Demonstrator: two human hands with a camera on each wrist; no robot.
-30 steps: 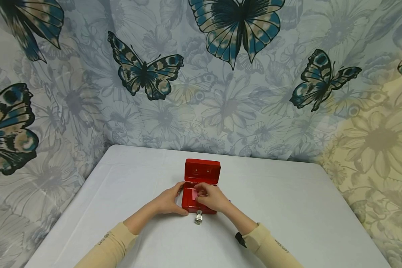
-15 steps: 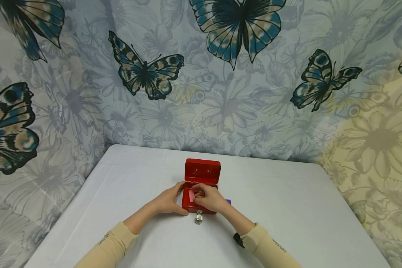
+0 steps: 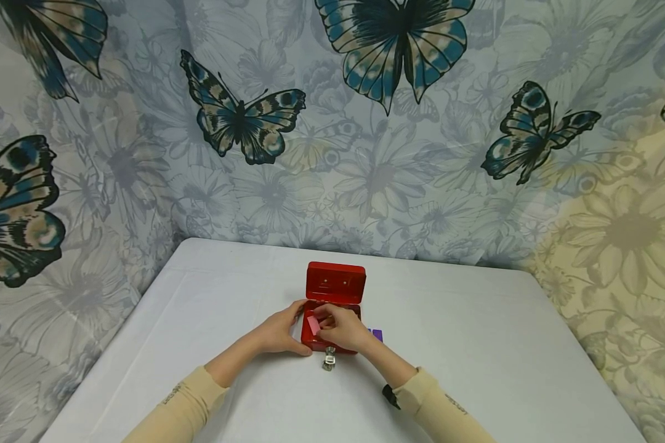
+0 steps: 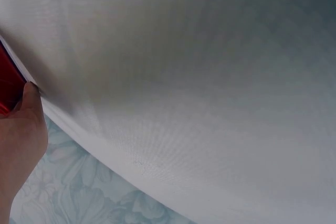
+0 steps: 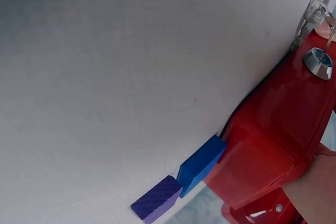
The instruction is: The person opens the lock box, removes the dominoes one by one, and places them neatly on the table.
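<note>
A red metal cash box (image 3: 335, 283) stands on the table with its lid raised. My left hand (image 3: 277, 332) holds the box by its left side, thumb at the front corner and fingers toward the back. Over the box's open tray, my right hand (image 3: 343, 327) pinches a small pink block (image 3: 314, 325), which is tilted near the left inner wall. Keys (image 3: 329, 359) hang from the lock (image 5: 318, 62) on the front. Much of the tray is hidden beneath the right hand.
To the right of the box, a blue block (image 5: 202, 163) and a purple block (image 5: 157, 198) lie on the white-covered table (image 3: 476, 344). Something black (image 3: 390, 395) shows at the right cuff. A butterfly-patterned cloth (image 3: 377, 172) hangs behind.
My right hand has shifted left inside the box with the pink block, which now tilts more. The purple block has come into sight behind the right wrist. The left hand stays put.
</note>
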